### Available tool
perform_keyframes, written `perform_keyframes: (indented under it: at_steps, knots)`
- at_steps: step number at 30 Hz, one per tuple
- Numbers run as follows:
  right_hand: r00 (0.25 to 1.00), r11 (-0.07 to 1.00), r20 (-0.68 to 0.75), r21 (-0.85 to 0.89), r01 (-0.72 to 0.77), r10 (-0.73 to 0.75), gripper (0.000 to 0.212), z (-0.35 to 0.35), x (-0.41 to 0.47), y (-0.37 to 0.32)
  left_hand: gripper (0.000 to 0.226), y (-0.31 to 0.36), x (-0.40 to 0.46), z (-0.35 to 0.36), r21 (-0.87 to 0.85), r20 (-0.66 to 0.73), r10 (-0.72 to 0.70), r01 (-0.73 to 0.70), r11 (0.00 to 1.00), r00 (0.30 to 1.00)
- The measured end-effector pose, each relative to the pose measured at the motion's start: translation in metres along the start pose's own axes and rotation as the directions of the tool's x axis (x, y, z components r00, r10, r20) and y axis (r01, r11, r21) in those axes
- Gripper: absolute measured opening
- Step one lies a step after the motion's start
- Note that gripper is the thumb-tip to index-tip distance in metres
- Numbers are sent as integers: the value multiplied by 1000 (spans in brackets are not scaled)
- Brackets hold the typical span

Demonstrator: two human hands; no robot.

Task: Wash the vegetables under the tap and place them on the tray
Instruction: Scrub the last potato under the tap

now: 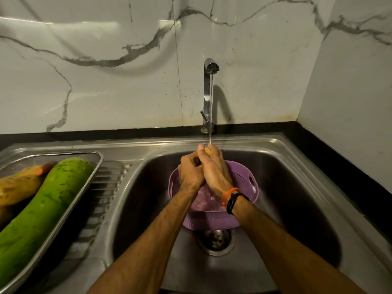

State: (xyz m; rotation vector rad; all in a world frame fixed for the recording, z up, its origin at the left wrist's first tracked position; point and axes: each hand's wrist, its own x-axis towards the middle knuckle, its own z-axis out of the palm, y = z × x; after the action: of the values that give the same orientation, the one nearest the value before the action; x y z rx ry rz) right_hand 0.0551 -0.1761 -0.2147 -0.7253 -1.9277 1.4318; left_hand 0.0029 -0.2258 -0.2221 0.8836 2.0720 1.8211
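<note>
Head view. Both hands are pressed together over the sink [275, 158], directly below the tap [209, 85]. The left hand [191, 172] and the right hand [215, 168] curl their fingers round a small yellowish vegetable [208, 152]; only a sliver of it shows between the fingertips, and its kind cannot be told. The water stream [211, 115] falls from the spout onto the fingertips at that point.

A purple basket [244, 177] sits in the basin under the hands, just behind the drain [214, 240]. The wrists and forearms cover most of its inside; water pools in the visible part. The right wrist carries an orange band [230, 195] and a black band [234, 203].

The tray [93, 166] rests on the ribbed drainboard to the left, well apart from the hands. It holds a long green gourd [42, 209], lying diagonally, and a yellow-brown vegetable [17, 187] touching the gourd's left side.

Sink, tap and tray are polished steel; the tray wall is fine mesh. The basket is perforated plastic with a handle slot. The wall [106, 71] is glossy white tile with grey veins.
</note>
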Motion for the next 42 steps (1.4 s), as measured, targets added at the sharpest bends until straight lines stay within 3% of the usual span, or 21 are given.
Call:
perform_keyframes:
  at_steps: [3, 7, 11, 15, 18, 21, 25, 29, 33, 38, 42]
  knots:
    - [999, 1000, -46, -6, -2, 2, 59, -2, 5, -4, 14, 7, -5, 2, 54, 39, 19, -21, 998, 999]
    - [999, 997, 48, -79, 21, -17, 67, 6, -2, 2, 23, 11, -2, -4, -47, 21, -104, 105, 993, 994]
    - [997, 987, 71, -162, -4, 16, 74, 6, 6, -1, 16, 5, -3, -6, 28, 71, -130, 128, 991, 989]
    - [993, 979, 112, -197, 51, -29, 73, 8, 0, 3, 43, -7, 9, -1, -66, 73, -242, 247, 967, 967]
    - [996, 991, 87, -135, 21, -10, 75, 4, 2, 0, 18, 3, 2, -3, -114, 77, -199, 207, 972, 977]
    - [998, 990, 54, -138, 24, -17, 75, -1, 2, -1, 26, 7, 0, 0, -182, 80, -174, 186, 966, 982]
    - [999, 997, 48, -75, 4, -1, 73, 0, -4, -1, 15, 11, 0, 0, -346, 81, -225, 239, 907, 971]
    - [998, 999, -50, 35, -42, 44, 87, 2, 2, -7, 21, 12, -6, 6, -443, 125, -222, 254, 860, 967]
    - [1000, 998, -18, 52, -22, 22, 82, 6, -5, -5, 17, 17, -2, 2, -551, 47, -314, 287, 784, 948]
    - [994, 988, -51, 131, -86, 94, 105, 8, 0, -13, 15, 18, -5, 6, -640, 80, -335, 306, 704, 939]
    - [997, 989, -3, 127, -71, 72, 91, 9, -8, -11, 17, 18, 1, 3, -676, 28, -363, 286, 680, 931]
